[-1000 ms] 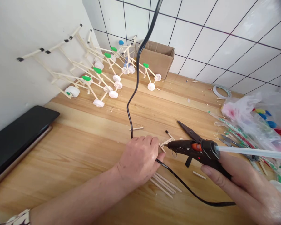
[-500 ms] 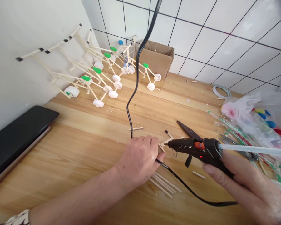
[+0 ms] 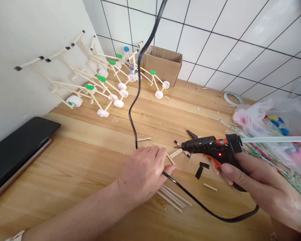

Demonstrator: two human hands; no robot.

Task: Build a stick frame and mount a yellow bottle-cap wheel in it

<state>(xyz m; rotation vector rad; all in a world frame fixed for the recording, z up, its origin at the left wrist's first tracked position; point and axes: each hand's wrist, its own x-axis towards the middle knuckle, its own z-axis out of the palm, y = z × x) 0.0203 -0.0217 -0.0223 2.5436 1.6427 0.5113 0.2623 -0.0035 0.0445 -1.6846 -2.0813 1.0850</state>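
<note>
My right hand point(image 3: 251, 182) grips a black hot glue gun point(image 3: 210, 148) with an orange trigger, a lit red light and a clear glue stick point(image 3: 276, 139) out its back. Its nozzle points left, just above a small piece of joined wooden sticks point(image 3: 177, 153) on the table. My left hand point(image 3: 144, 172) rests palm down on the table, fingers curled, pinching the near end of that stick piece. The gun's black cord point(image 3: 190, 197) runs under my left hand and loops up past the wall.
Several stick models with white wheels and green caps point(image 3: 107, 90) lean on the left wall. A cardboard box point(image 3: 163, 63), tape roll point(image 3: 232, 98), plastic bag of parts point(image 3: 273, 127), black phone point(image 3: 17, 144), loose sticks point(image 3: 174, 197) and scissors point(image 3: 192, 134) lie around.
My right hand has lifted and levelled the glue gun, raising the nozzle off the stick piece and showing its orange trigger and stand. My left hand has stayed in place.
</note>
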